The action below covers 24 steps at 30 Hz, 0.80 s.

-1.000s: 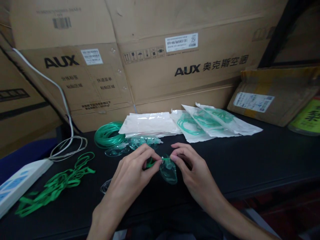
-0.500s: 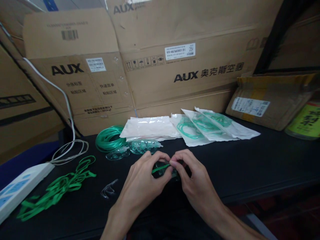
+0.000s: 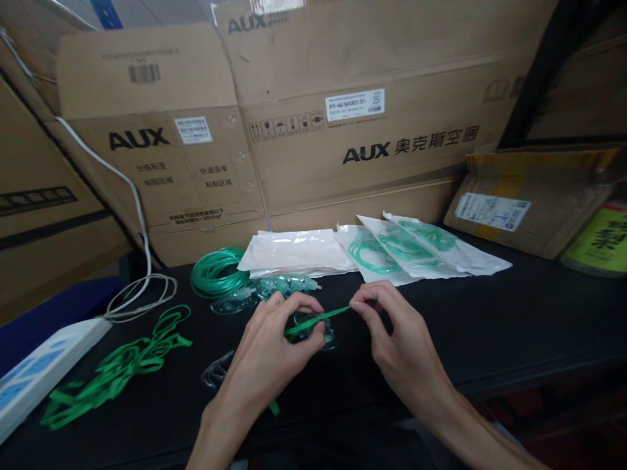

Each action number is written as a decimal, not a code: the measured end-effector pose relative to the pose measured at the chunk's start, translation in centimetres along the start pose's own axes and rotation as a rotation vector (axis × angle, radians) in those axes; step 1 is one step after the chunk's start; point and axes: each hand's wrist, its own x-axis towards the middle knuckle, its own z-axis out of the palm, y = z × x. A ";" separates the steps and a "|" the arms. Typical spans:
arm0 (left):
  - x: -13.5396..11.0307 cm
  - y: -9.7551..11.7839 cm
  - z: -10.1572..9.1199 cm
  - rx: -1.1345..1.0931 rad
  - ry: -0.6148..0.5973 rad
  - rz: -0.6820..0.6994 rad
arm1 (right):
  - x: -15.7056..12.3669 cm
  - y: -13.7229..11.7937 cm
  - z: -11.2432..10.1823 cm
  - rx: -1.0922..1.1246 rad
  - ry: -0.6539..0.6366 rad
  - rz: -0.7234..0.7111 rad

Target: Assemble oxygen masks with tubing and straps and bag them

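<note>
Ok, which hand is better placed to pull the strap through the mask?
Right, probably: the right hand pinches the free end of the strap, while the left hand is closed around the mask and looks better suited to steadying it.

left grip [image 3: 272, 356] closed round clear mask [image 3: 321, 336], right grip [image 3: 396, 339] pinching end of green strap [image 3: 318, 318], strap taut between them over black surface [image 3: 490, 326]. strap pile [image 3: 117, 372] far left, tubing coil [image 3: 215, 274] and bagged kits [image 3: 406, 245] behind.

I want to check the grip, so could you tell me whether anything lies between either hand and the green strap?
Nothing visible does. The right hand pinches the green strap at its end, and the left hand pinches it beside the clear mask.
</note>
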 end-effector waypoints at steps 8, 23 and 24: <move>0.1 0.1 -0.8 -0.006 -0.003 -0.053 | 0.5 -0.1 -0.9 -0.014 0.026 -0.005; 0.3 -0.5 -0.6 -0.283 -0.070 -0.024 | -0.2 -1.4 -1.1 0.225 -0.322 -0.201; 0.3 -0.6 -0.8 -0.359 -0.074 -0.042 | -0.1 -1.2 -1.3 0.203 -0.325 -0.219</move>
